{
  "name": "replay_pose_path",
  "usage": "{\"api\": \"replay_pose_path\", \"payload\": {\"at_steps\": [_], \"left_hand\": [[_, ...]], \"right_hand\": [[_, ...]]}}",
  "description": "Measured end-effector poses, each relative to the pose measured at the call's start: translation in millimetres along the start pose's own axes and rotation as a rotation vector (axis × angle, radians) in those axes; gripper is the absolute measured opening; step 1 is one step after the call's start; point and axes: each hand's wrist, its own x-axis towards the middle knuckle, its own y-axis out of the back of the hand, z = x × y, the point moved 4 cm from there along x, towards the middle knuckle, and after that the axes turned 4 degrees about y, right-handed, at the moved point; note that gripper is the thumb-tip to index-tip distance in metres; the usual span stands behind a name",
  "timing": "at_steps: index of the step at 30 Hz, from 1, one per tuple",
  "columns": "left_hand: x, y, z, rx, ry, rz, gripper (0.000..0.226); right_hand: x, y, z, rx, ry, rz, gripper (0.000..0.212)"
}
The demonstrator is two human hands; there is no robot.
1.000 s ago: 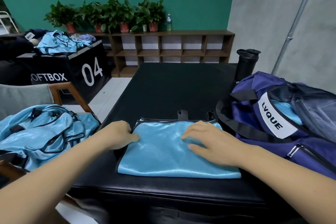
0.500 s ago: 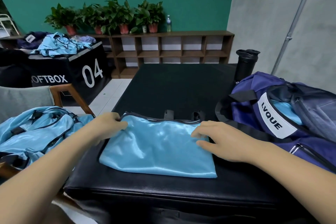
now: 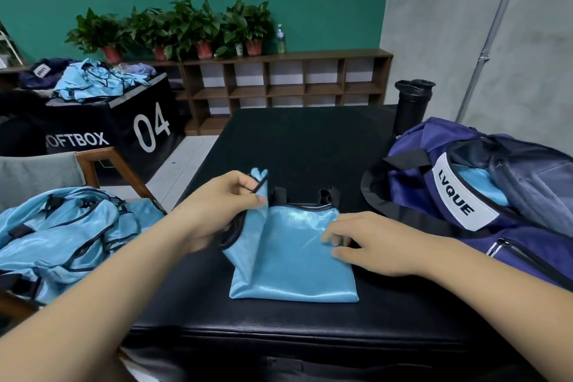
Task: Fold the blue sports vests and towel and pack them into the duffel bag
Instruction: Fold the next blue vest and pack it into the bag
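A light-blue sports vest [image 3: 291, 260] with black trim lies part-folded on the black padded table [image 3: 297, 146]. My left hand [image 3: 226, 198] pinches its left edge and holds that side lifted over the middle. My right hand [image 3: 362, 242] rests on the vest's right edge, fingers slightly bent, pressing the cloth down. The navy duffel bag [image 3: 440, 164] marked LVQUE sits open at the right, with blue cloth [image 3: 477, 186] showing inside. A heap of unfolded blue vests [image 3: 62, 236] lies on a chair at the left.
A black bottle [image 3: 410, 105] stands behind the bag at the table's far right. A wooden chair arm [image 3: 117, 167] sits left of the table. A black box marked 04 [image 3: 139, 130] carries more blue vests [image 3: 93, 80]. Shelves with potted plants [image 3: 279, 84] line the back wall.
My left hand has gripped the vest's left edge and lifted it up and rightward, so the vest is narrower. My right hand slid slightly to the right edge.
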Motion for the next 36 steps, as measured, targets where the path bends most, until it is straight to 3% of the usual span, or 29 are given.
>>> {"api": "replay_pose_path", "payload": {"at_steps": [4,10,16,22,29,36], "left_hand": [[6.4,-34.6,-0.1,0.014,-0.045,-0.049,0.030],[11.0,-78.0,-4.2,0.206,-0.135,0.004,0.025],[6.2,-102.2,-15.2,0.308,-0.127,-0.116,0.029],[-14.1,-97.4,-7.3,0.260,-0.120,-0.297,0.028],[-32.2,-59.7,-2.2,0.628,-0.365,-0.288,0.019],[-44.2,-44.3,-25.6,0.787,-0.411,-0.375,0.025]], "right_hand": [[1.2,-1.0,-0.5,-0.010,-0.010,0.002,0.013],[0.1,-0.9,-1.6,0.000,-0.013,0.001,0.019],[-5.5,6.5,-2.6,0.037,-0.024,0.015,0.017],[-11.2,13.1,-5.7,0.019,0.002,0.043,0.005],[-18.1,17.1,-20.6,-0.005,0.105,0.122,0.003],[-24.1,1.4,-42.5,0.004,0.144,0.032,0.031]]}}
